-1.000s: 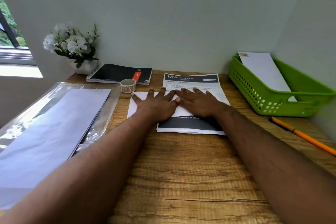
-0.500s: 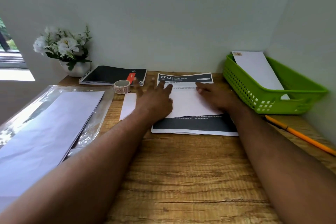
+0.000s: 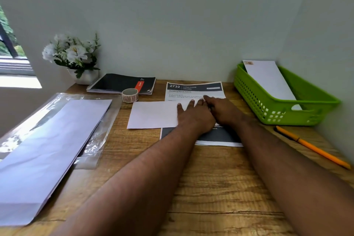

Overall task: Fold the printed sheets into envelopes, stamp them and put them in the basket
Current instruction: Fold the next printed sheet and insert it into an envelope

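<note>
Now our left hand and right hand — flat, fingers straight, touching — have slid right along the folded sheet mid-tabletop over the printed sheets — crease pressed, envelope next.

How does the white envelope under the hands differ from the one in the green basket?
The white envelope under the hands lies flat on the printed sheet and shows no stamp; the white envelope in the green plastic basket leans tilted and bears a corner stamp. Both are plain white.

One green basket, two hands, one notebook, one pencil, one tape roll, one flower pot
</note>
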The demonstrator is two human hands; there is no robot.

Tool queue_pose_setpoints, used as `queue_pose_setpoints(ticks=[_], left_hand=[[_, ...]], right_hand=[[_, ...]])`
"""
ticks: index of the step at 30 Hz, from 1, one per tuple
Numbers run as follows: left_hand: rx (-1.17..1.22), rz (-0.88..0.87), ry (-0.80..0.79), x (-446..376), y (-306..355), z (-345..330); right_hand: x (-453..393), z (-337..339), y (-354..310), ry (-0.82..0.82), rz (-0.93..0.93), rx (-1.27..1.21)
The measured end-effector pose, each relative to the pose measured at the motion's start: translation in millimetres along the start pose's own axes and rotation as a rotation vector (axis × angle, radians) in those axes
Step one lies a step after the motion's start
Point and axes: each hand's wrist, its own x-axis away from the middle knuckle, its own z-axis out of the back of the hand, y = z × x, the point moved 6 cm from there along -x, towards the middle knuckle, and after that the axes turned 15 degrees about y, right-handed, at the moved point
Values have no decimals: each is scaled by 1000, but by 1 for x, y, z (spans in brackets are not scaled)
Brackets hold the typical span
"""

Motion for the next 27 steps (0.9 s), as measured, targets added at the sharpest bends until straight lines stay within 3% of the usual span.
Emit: queue_pose_setpoints(ticks=[14, 27], left_hand=[[-115, 170, -99, 13, -86, 22], [-169, 249, -48, 22, -116, 34]], right_hand=[[-4, -10, 10, 20, -63, 16], [-5, -16, 13, -4, -46, 7]])
